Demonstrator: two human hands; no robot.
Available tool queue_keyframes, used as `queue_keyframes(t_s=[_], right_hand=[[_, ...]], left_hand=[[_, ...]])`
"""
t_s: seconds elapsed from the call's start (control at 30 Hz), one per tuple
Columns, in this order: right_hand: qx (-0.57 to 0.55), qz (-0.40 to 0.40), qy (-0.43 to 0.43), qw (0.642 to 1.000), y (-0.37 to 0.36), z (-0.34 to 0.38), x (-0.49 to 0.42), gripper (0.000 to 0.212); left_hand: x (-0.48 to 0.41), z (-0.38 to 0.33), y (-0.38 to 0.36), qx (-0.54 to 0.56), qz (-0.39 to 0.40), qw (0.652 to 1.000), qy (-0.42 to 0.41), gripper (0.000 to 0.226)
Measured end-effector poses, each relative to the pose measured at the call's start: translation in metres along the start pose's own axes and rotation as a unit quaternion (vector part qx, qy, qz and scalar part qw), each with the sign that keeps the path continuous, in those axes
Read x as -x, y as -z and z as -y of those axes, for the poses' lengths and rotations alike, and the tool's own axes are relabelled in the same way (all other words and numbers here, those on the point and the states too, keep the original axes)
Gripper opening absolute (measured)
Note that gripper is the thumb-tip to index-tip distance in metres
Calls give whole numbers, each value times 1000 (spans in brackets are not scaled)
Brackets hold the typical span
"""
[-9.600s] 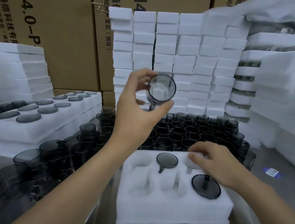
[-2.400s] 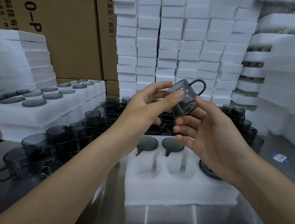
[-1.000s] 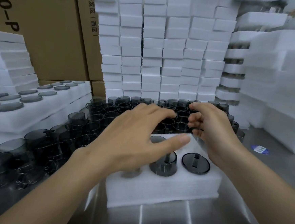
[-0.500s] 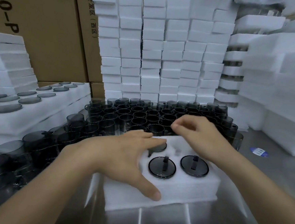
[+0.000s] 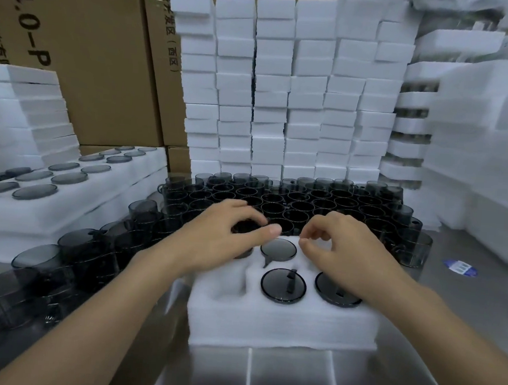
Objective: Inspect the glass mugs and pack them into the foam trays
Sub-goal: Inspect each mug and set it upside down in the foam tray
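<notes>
We record one white foam tray (image 5: 282, 322) standing on the steel bench (image 5: 292, 380). Three smoked-glass mugs sit base-up in its pockets: the far-middle mug (image 5: 278, 249), the near-middle mug (image 5: 283, 285), and the near-right mug (image 5: 334, 294), which is partly covered by the right wrist. The left hand (image 5: 221, 241) lies over the tray's far-left corner, with fingers and thumb curled round the rim of an upright mug (image 5: 244, 227). That mug stands at the front of the loose mugs (image 5: 321, 203) massed just behind the tray. The right hand (image 5: 345, 254) is over the far-right pocket, fingers curled, forefinger and thumb close together; we cannot tell whether they pinch anything. Further mugs (image 5: 58, 265) stand left of the tray, beside filled trays (image 5: 100, 192). Foam blocks (image 5: 285, 88) and cartons (image 5: 90, 58) are stacked behind.
</notes>
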State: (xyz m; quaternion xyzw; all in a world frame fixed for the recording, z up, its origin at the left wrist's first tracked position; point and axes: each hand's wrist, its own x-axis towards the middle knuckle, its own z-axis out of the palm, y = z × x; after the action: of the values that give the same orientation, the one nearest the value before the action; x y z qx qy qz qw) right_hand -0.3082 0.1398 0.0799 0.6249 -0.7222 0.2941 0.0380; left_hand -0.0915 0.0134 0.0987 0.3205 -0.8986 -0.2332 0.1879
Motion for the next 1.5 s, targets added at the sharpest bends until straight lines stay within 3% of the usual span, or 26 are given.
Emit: queue_keyframes(t_s=[0.07,0.17,0.27,0.4,0.5,0.6,0.67,0.8,0.93,1.07,1.17,1.23,1.3,1.37,1.43,1.5], right_hand=[[-1,-2,1,1000,-1,0,0,10],[1,-5,6,1000,-2,-2,0,9],[-1,-5,8,1000,-3,-3,0,8],[-3,-3,9,1000,-3,-4,-1,10],[-3,-1,6,1000,-3,-4,-1,9],[-2,-3,6,1000,-3,-4,-1,10],[0,-2,5,1000,-4,-4,-1,11],[14,-2,8,1000,-5,-6,-1,12],[8,-2,10,1000,-5,-6,-2,10],[5,-1,9,1000,-5,-6,-3,11],[5,-3,9,1000,-5,-7,-3,10],[4,-3,9,1000,-6,-8,-2,10],[4,-3,10,1000,-6,-8,-3,11],[4,-3,9,1000,-7,-8,-3,11],[5,-1,7,1000,-7,-8,-3,10],[4,-1,7,1000,-7,-8,-3,10]], left_hand=[[-7,8,-10,-12,-25,999,35,45],[-11,15,-16,36,-2,995,90,60],[-12,18,-17,33,-14,994,106,60],[-8,12,-12,-38,-101,989,105,67],[-1,2,-6,-128,-210,968,48,68],[6,-11,0,-139,-305,941,-36,57],[13,-23,3,-103,-376,915,-105,54],[26,-51,6,45,-493,839,-228,75],[33,-63,4,50,-531,794,-291,67],[34,-63,0,93,-498,816,-277,67],[30,-65,3,299,-419,832,-207,60],[27,-69,10,513,-306,796,-98,56],[24,-68,13,688,-157,709,11,59],[24,-64,15,772,-75,627,65,62],[22,-62,15,790,-56,605,76,61],[22,-63,16,787,-48,610,74,63]])
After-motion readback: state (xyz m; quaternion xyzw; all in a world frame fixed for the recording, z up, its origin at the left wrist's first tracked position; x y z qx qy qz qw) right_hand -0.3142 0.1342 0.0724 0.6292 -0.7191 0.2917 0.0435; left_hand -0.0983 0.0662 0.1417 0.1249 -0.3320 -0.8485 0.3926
